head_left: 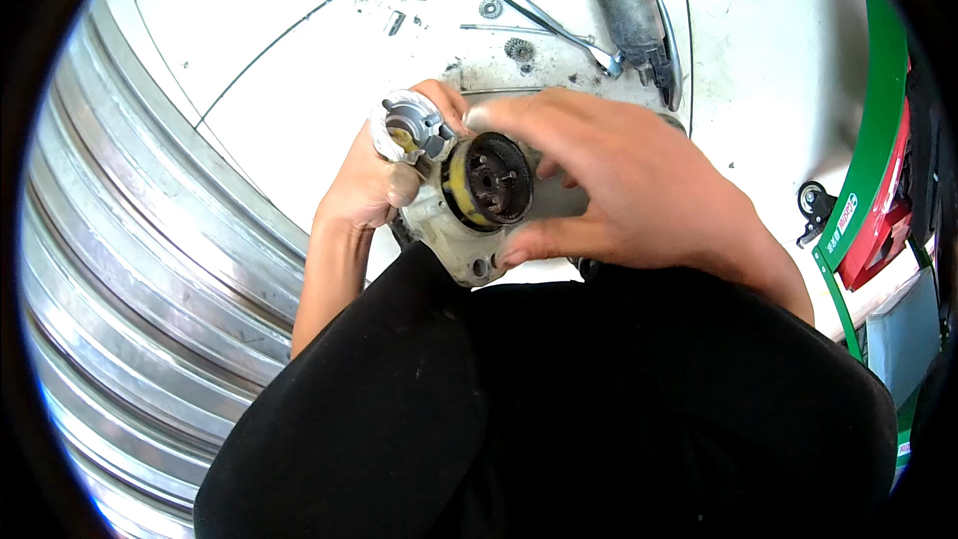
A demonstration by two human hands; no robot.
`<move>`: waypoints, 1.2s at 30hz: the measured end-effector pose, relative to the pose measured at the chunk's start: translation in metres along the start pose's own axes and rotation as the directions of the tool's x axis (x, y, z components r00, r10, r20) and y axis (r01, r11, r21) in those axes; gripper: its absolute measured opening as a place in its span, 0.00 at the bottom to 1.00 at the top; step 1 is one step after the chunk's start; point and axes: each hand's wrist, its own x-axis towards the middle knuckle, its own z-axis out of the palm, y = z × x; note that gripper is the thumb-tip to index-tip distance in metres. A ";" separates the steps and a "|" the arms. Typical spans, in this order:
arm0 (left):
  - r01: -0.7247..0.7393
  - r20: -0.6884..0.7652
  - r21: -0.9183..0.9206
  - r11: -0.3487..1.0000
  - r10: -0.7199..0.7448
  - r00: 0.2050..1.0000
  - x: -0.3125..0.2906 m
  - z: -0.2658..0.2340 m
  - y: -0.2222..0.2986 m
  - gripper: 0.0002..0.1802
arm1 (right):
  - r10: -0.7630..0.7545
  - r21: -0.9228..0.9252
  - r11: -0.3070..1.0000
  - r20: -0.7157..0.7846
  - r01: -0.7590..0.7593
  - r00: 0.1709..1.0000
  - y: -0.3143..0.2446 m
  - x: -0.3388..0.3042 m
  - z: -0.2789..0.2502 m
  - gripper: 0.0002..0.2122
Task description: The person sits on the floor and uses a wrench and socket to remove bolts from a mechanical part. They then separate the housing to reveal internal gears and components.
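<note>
A grey cast-metal housing (439,230) sits just beyond my knees, with a flange and a bolt hole at its near end. Its round opening holds a dark greasy gear carrier (489,180) with several pins, and yellow grease smears the rim. My left hand (364,180) is closed around the housing's smaller side barrel (411,125), which is open at the top and has grease inside. Over the gear carrier's right side hovers my right hand (649,180), fingers and thumb spread apart with nothing visible between them. The thumb is close to the flange; the fingers are slightly blurred.
On the white floor ahead lie a cylindrical motor body (629,15), a long-handled metal tool (559,28), small gears (519,49) and greasy bits. Ribbed silver metal (150,210) fills the left. A green frame (868,170), red part (878,245) and caster (813,202) stand at right.
</note>
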 end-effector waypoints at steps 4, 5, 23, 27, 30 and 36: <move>0.057 -0.079 0.092 0.994 -0.050 0.996 -0.001 0.008 0.002 0.27 | 0.056 -0.063 0.997 0.100 -0.050 0.993 0.009 0.001 0.011 0.34; 0.061 -0.092 0.092 0.994 -0.052 0.994 -0.002 0.009 0.002 0.27 | 0.051 -0.048 0.998 0.091 -0.046 0.995 0.011 0.001 0.014 0.33; 0.027 0.039 0.203 0.979 -0.036 0.999 -0.018 -0.004 -0.007 0.36 | 0.142 0.100 0.981 0.205 -0.165 0.968 0.005 0.002 0.027 0.30; 0.005 0.035 0.214 0.977 -0.013 0.999 -0.014 0.000 0.003 0.36 | 0.101 0.115 0.987 0.102 -0.112 0.990 0.009 0.000 0.027 0.30; 0.001 0.037 0.237 0.971 -0.010 0.999 -0.010 0.002 0.006 0.37 | 0.052 0.114 0.992 0.064 -0.059 0.997 0.015 -0.002 0.024 0.31; -0.111 0.040 0.134 0.985 0.107 0.993 -0.009 0.005 -0.007 0.43 | 0.037 0.125 0.991 -0.003 -0.036 0.999 0.013 -0.004 0.024 0.35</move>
